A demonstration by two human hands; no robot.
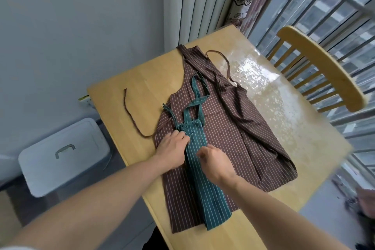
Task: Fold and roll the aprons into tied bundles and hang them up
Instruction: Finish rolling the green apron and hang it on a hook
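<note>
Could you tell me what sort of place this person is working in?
Probably a home dining corner: a wooden table with a wooden spindle-back chair beside a curtained window, and a lidded plastic storage box on the floor.

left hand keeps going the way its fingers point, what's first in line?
Likely the gathered top of the folded green striped apron, where the left hand fingertips already touch, then the brown striped apron beneath. Depth is unclear.
</note>
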